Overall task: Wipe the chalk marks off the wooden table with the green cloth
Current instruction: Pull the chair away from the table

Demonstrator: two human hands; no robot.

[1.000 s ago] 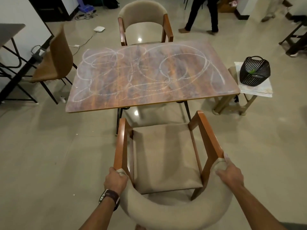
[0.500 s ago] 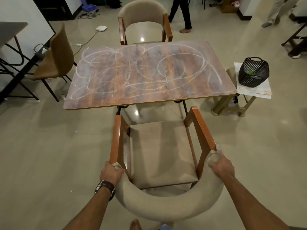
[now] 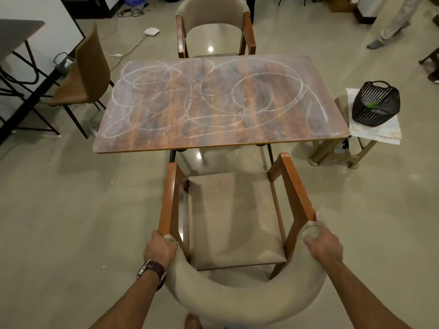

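Standing off to the left, a tan moulded chair on thin black legs (image 3: 83, 74) faces a grey-topped side table with a black frame (image 3: 16, 32), both well apart from the person. Next comes the left hand (image 3: 160, 249), a brown-strapped wristwatch (image 3: 152, 270) on its wrist, its fingers curled over the left end of the curved backrest of a beige upholstered armchair with orange-brown wooden arms (image 3: 235, 217). Ahead of that chair lies the dark wood-grain rectangular desk (image 3: 221, 136), its top covered from side to side in looping white chalk marks (image 3: 266, 91); a second beige armchair (image 3: 215, 27) stands at its far edge. The right hand (image 3: 324, 244) grips the right end of the same backrest, thumb laid along the wooden arm. Further right, just beside the desk's right end, a small pale stool (image 3: 375, 131) carries a black slatted plastic basket (image 3: 376, 104), and a scrap of the green cloth (image 3: 370, 105) shows through its slats, well apart from both hands and beyond the desk's corner.

Compared with a second ago, the armchair sits lower in the view and farther out from the desk, the gap of floor between seat and desk edge wider, while both hands keep the same hold on the backrest. The chalk marks look unchanged.
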